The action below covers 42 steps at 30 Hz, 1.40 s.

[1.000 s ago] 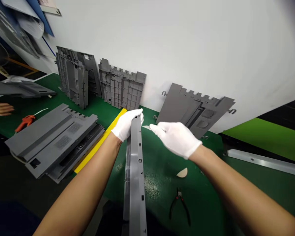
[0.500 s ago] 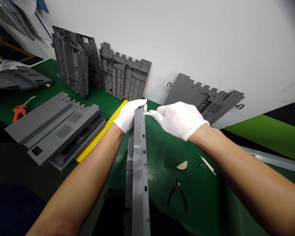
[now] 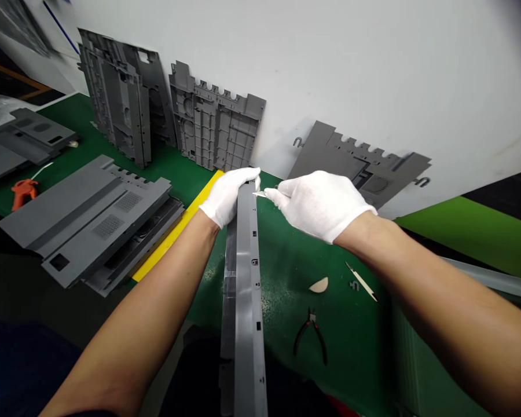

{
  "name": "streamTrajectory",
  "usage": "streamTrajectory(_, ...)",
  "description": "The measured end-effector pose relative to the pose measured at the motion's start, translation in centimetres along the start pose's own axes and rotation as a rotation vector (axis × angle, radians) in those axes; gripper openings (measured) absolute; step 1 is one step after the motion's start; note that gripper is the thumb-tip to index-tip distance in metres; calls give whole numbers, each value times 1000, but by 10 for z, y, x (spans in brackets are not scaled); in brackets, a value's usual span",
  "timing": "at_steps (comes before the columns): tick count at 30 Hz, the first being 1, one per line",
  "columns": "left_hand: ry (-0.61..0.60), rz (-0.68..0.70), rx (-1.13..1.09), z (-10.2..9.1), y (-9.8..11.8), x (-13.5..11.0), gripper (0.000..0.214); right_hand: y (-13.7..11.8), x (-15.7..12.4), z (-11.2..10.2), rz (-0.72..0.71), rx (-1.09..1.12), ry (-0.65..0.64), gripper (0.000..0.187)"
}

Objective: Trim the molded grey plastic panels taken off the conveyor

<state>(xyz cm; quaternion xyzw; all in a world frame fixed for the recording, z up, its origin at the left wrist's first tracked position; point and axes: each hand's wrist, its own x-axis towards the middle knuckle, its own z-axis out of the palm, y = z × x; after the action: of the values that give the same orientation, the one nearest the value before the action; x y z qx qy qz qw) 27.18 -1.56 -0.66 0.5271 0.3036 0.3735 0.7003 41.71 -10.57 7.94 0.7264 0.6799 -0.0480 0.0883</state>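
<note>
A long grey plastic strip point(image 3: 245, 289) runs from the bottom of the view up to the middle of the green table point(image 3: 286, 260). My left hand point(image 3: 228, 194), in a white glove, is wrapped round the strip's far end. My right hand point(image 3: 319, 202), also gloved, pinches a small blade point(image 3: 259, 194) whose tip touches the right edge of the strip near that far end.
Flat grey panels point(image 3: 87, 223) are stacked at the left beside a yellow stripe point(image 3: 178, 231). More grey panels point(image 3: 215, 130) lean on the white wall. Black pliers point(image 3: 310, 336), a beige chip point(image 3: 319, 285) and a thin tool point(image 3: 361, 281) lie at the right. An orange tool point(image 3: 22, 190) lies far left.
My right hand has carried the blade leftward from beside the strip to its far right edge. The view shifted, and the other person's hand at the far left is out of sight.
</note>
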Motion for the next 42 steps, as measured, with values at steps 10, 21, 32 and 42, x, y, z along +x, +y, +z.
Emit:
streamTrajectory(10,2,-11,-27,2,2,0,33,-3,-3,-1,9,-16,-24,71)
streamTrajectory(21,8,-29,-22,6,6,-3,34,-2,-7,3,-18,74,5,69)
streamTrajectory(32,-31,5,-20,2,1,0,34,0,-9,5,-16,78,8,67)
streamTrajectory(42,5,-25,-50,2,3,-3,31,6,-15,11,-23,414,92,64)
